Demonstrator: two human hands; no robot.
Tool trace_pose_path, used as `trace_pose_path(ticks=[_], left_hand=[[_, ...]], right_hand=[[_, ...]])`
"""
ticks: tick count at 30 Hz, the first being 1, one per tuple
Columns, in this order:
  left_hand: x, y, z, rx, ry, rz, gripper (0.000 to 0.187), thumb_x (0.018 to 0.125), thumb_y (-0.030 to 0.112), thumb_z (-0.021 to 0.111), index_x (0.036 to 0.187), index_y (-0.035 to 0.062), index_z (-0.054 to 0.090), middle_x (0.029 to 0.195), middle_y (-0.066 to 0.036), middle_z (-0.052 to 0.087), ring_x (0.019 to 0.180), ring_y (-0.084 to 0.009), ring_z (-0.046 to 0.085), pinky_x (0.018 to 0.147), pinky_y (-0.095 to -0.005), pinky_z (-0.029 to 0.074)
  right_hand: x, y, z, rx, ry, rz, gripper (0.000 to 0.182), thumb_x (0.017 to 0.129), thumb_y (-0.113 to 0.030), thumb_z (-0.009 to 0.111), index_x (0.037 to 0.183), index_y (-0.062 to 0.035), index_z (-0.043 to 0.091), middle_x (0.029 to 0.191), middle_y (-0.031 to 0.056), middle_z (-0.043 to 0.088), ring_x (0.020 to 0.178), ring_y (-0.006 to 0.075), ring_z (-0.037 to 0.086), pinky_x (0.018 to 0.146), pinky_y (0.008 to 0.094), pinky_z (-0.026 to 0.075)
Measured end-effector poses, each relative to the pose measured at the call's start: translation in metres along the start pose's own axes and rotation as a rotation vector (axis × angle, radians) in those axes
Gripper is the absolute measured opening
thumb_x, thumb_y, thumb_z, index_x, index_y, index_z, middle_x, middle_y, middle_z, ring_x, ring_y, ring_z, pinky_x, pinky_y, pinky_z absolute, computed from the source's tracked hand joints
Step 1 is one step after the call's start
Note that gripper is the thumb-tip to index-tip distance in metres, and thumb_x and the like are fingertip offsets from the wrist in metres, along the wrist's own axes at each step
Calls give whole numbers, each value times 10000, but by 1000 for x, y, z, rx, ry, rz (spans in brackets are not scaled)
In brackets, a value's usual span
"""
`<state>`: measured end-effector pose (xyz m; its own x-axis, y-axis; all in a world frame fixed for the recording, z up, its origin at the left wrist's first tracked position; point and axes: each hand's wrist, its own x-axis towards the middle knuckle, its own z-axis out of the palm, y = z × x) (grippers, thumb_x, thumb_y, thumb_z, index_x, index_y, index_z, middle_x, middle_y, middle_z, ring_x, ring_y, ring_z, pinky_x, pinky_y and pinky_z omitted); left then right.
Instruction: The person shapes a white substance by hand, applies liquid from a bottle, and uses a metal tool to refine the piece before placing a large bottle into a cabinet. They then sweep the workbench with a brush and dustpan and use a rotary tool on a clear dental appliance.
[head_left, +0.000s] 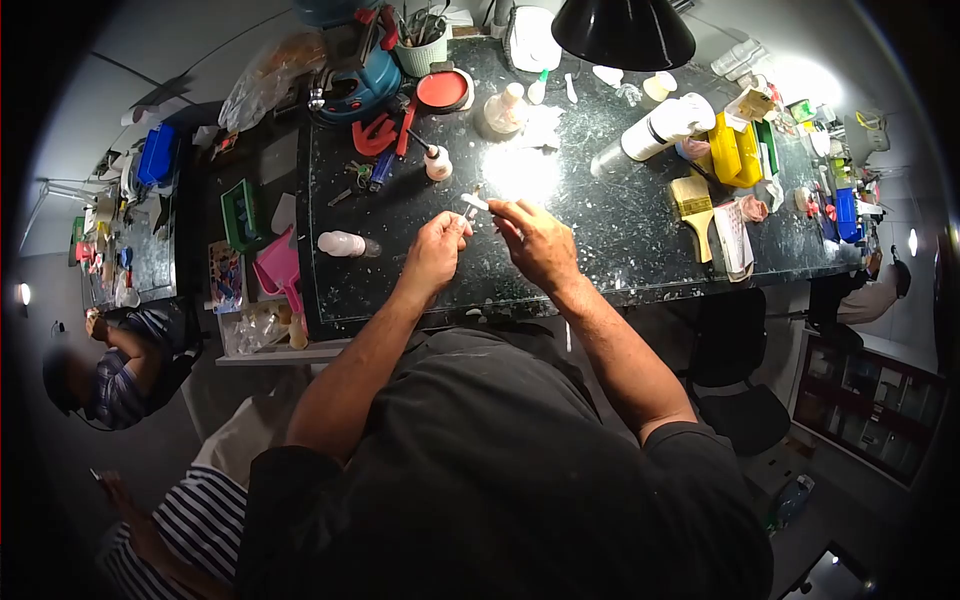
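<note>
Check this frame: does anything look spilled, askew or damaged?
White specks and smudges litter the dark worktop, standing out against it like uncleaned residue. I cannot tell whether the pinkish bottle near its left edge stands or lies.

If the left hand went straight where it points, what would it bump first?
The left hand would probably bump the small white piece in the right hand, though depth is hard to tell.

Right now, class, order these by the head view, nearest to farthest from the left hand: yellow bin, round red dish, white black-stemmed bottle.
From the left hand:
1. White black-stemmed bottle, just ahead
2. Round red dish, farther ahead
3. Yellow bin, far right
</note>
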<state>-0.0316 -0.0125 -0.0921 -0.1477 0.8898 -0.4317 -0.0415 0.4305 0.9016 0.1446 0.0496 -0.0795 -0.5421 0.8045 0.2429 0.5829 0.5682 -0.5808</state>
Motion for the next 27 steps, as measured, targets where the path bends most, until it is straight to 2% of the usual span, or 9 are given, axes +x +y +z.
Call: trace_pose_path(ticks=[5, 8, 11, 13, 17, 19, 22, 25, 27], left_hand=[[-1, 2, -1, 104, 26, 60, 261, 1033, 253, 461, 866, 91, 580, 691, 64, 450, 555, -4, 336, 483, -186, 269], [0, -1, -6, 76, -55, 5, 252, 1027, 245, 469, 860, 92, 581, 697, 67, 454, 571, -10, 344, 501, -190, 283], [-1, 4, -5, 65, -69, -29, 246, 1024, 235, 473, 856, 92, 584, 692, 70, 454, 585, -14, 350, 515, -189, 283], [-1, 5, -5, 73, -47, -9, 250, 1024, 232, 472, 849, 92, 584, 687, 73, 451, 585, -15, 351, 515, -189, 279], [-1, -5, -3, 178, -75, 79, 253, 1019, 221, 480, 829, 90, 585, 679, 73, 453, 593, -14, 357, 515, -193, 274], [-4, 4, -3, 164, -55, 34, 256, 1017, 221, 483, 822, 89, 584, 680, 71, 457, 593, -13, 361, 515, -195, 276], [-6, 2, -8, 125, -43, -11, 259, 1014, 224, 489, 815, 88, 584, 679, 67, 464, 589, -10, 364, 510, -197, 273], [-6, 2, -4, 143, -51, 47, 261, 1015, 218, 487, 813, 85, 585, 679, 65, 464, 587, -14, 367, 515, -198, 276], [-11, 6, -6, 126, -32, 5, 262, 1014, 216, 488, 808, 85, 583, 686, 64, 467, 615, -24, 382, 547, -202, 301]], right_hand=[[-5, 0, -3, 63, -79, 49, 233, 946, -196, 585, 1177, -205, 613, 893, 89, 608, 768, 326, 651, 641, 421, 537], [-4, 16, 4, 36, -38, 172, 221, 955, -164, 567, 1169, -175, 621, 893, 105, 616, 736, 310, 660, 633, 419, 540], [-2, 26, 5, 83, 77, 97, 210, 961, -156, 555, 1160, -150, 621, 909, 111, 621, 729, 309, 663, 636, 418, 543], [-7, 2, -6, 140, -97, 50, 216, 961, -153, 551, 1167, -144, 616, 909, 121, 632, 745, 303, 666, 651, 410, 546], [-6, 50, 16, 143, 58, 200, 215, 953, -169, 569, 1160, -156, 623, 899, 119, 624, 761, 314, 666, 665, 429, 543], [6, 25, -9, 150, 84, 172, 197, 947, -154, 573, 1132, -151, 638, 927, 123, 645, 793, 338, 664, 691, 427, 541], [-10, 7, -7, 168, -157, 132, 195, 936, -129, 576, 1120, -127, 641, 1002, 143, 675, 852, 344, 672, 734, 404, 537], [-1, 28, -6, 73, 50, 222, 209, 937, -163, 589, 1141, -150, 635, 959, 129, 651, 802, 337, 668, 687, 420, 536], [-2, 10, -19, 177, -34, 138, 230, 932, -121, 565, 1151, -150, 629, 962, 139, 667, 827, 350, 667, 706, 420, 528]])
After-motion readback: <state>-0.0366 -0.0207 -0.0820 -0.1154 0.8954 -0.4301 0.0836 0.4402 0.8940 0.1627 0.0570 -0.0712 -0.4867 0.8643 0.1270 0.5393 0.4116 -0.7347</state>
